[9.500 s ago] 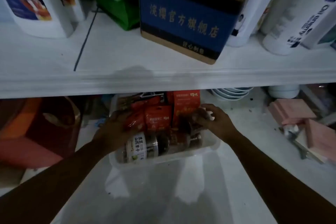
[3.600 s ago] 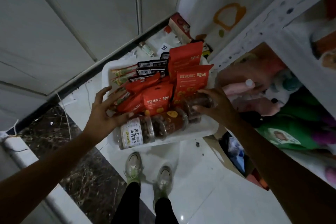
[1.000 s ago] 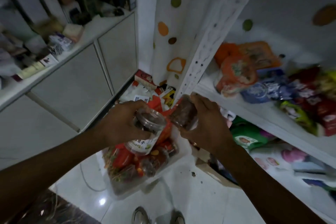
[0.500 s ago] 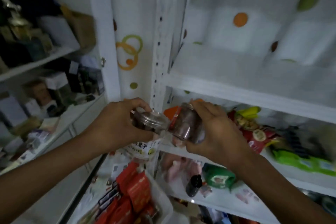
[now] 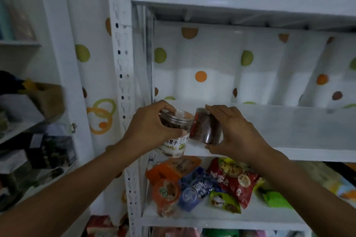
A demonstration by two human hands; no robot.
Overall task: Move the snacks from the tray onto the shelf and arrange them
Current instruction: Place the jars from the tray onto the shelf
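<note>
My left hand (image 5: 149,131) grips a clear jar with a white label (image 5: 175,140) around its upper part, lid toward me. Beside it, my right hand (image 5: 236,132) holds a second clear jar of dark red snacks (image 5: 206,128), tilted. Both jars hover at the front left corner of a bare white shelf (image 5: 289,131). The two jars nearly touch. The tray is out of view.
A perforated white upright post (image 5: 123,82) stands just left of the jars. The shelf below holds several snack packets (image 5: 204,184) in orange, blue, red and green. A dotted curtain (image 5: 212,63) backs the bare shelf. Another shelving unit (image 5: 28,121) with boxes stands at the left.
Both hands have lifted the two jars from the tray up to the level of the bare shelf. The view has risen, so the tray has dropped out of sight.
</note>
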